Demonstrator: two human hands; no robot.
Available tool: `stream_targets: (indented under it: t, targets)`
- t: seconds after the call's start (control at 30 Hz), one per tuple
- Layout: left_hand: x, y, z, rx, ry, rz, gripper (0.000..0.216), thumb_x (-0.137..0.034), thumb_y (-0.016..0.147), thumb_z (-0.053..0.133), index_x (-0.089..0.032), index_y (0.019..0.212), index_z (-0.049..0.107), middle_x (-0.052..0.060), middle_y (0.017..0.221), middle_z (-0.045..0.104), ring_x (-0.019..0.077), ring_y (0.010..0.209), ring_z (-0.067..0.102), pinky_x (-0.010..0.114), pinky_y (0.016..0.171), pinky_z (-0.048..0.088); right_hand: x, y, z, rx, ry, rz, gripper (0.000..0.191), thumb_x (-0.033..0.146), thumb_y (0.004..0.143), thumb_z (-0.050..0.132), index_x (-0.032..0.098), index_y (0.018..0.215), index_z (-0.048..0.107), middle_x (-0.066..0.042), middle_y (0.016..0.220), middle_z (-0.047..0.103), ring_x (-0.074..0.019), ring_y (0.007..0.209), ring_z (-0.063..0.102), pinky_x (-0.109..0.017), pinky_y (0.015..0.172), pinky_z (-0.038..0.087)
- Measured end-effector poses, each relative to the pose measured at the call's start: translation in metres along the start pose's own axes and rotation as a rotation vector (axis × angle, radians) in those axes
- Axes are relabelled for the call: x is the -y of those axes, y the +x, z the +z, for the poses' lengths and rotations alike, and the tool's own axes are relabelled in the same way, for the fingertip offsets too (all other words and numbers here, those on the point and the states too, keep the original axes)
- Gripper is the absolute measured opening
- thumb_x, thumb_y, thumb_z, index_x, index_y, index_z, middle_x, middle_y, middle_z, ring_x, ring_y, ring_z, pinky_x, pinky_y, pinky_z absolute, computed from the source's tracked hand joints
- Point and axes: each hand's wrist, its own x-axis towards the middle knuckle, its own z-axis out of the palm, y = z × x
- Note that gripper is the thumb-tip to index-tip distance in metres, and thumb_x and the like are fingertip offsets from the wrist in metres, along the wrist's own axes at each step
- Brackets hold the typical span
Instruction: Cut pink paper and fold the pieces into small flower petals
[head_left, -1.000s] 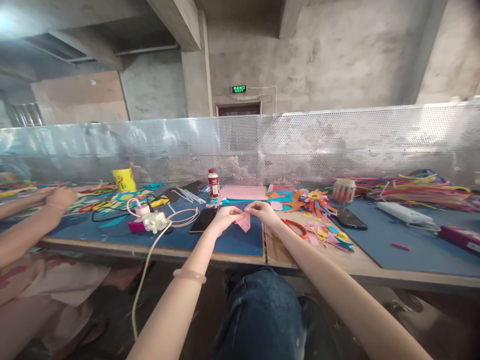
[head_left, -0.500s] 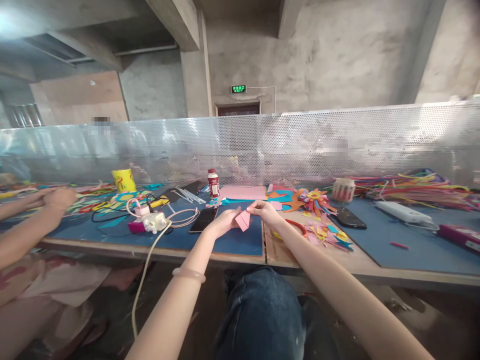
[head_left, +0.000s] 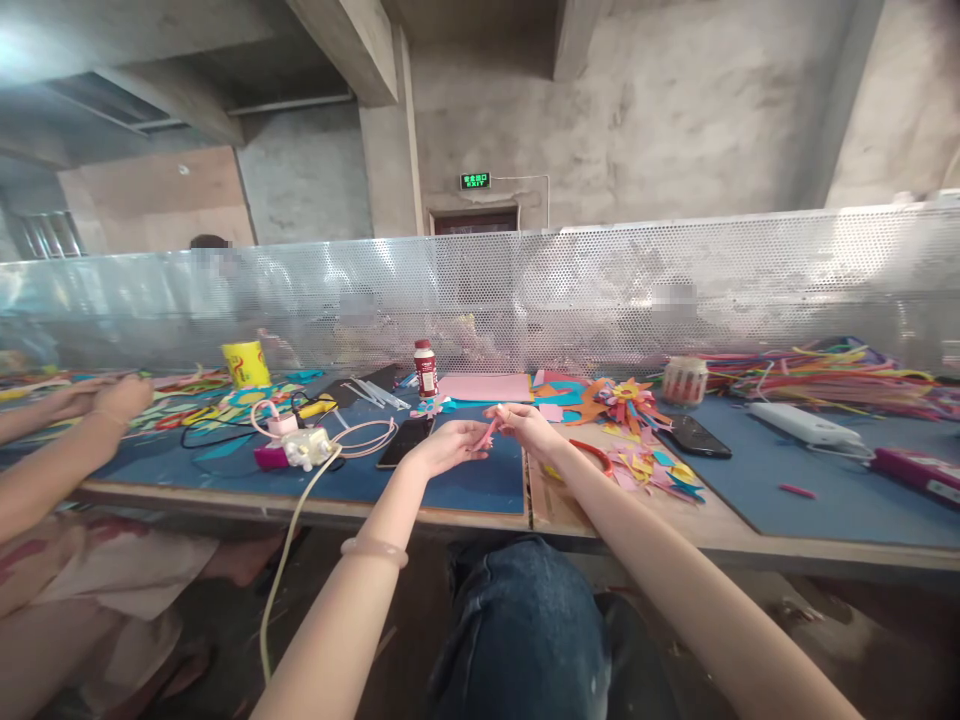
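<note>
One capped bottle [head_left: 425, 370] (contents unclear) beyond pinched pink paper [head_left: 490, 434]

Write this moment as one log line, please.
left hand: fingers on pink paper | right hand: pinching same paper | on table: bottle upright, paper flower, paper scraps

The folded paper [head_left: 490, 432] is plain pink, matching the larger sheet [head_left: 486, 386]. Orange, yellow, red and blue mingle in the paper flower [head_left: 628, 400]; the paper scraps [head_left: 645, 468] are pink, yellow and blue. A maroon cap tops the bottle [head_left: 425, 372], whose label is maroon and white. The canister [head_left: 246, 365] is yellow with red marks, the desk mat [head_left: 480, 485] blue, the bangle [head_left: 375, 546] pale pink, the jeans [head_left: 525, 630] faded dark blue, the partition [head_left: 600, 300] silvery and dotted with holes.
</note>
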Motion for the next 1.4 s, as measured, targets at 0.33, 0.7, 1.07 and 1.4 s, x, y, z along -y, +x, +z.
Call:
stream_targets:
  t: [0.33, 0.7, 1.07, 1.4]
  targets:
    - [0.009, 0.015, -0.011, -0.379, 0.253, 0.216, 0.030, -0.036, 0.061, 0.068, -0.013, 0.080, 0.066, 0.006, 0.075, 0.065, 0.0167, 0.070, 0.060, 0.028, 0.064, 0.045, 0.001, -0.004, 0.005, -0.015, -0.423, 0.067, 0.042, 0.056, 0.062, 0.062, 0.014, 0.068, 0.064, -0.001, 0.061, 0.057, -0.0100, 0.054, 0.048, -0.021, 0.049, 0.038]
    - [0.003, 0.014, -0.009, -0.466, 0.039, 0.020, 0.048, -0.058, 0.068, 0.054, -0.011, 0.063, 0.060, 0.011, 0.062, 0.064, 0.0141, 0.052, 0.058, 0.023, 0.045, 0.041, -0.003, -0.002, 0.000, -0.087, -1.146, -0.571, 0.028, 0.033, 0.085, 0.045, 0.020, 0.080, 0.068, -0.007, 0.085, 0.065, -0.0184, 0.079, 0.050, -0.030, 0.075, 0.039]
    - [0.002, 0.009, -0.012, -0.370, -0.045, 0.149, 0.025, -0.035, 0.062, 0.069, -0.014, 0.073, 0.060, 0.004, 0.070, 0.063, 0.0126, 0.062, 0.060, 0.022, 0.055, 0.045, 0.009, -0.015, 0.015, -0.047, -1.358, -0.718, 0.032, 0.016, 0.080, 0.044, 0.017, 0.111, 0.056, -0.009, 0.110, 0.057, -0.0222, 0.095, 0.044, -0.036, 0.083, 0.037]
    - [-0.001, 0.011, -0.007, -0.378, 0.030, 0.248, 0.023, -0.035, 0.061, 0.067, -0.015, 0.066, 0.056, 0.000, 0.067, 0.057, 0.0114, 0.061, 0.057, 0.022, 0.055, 0.043, 0.006, -0.006, 0.016, -0.186, -0.468, -0.058, 0.038, 0.048, 0.075, 0.051, 0.013, 0.089, 0.060, -0.006, 0.081, 0.065, -0.0150, 0.073, 0.059, -0.026, 0.064, 0.045]
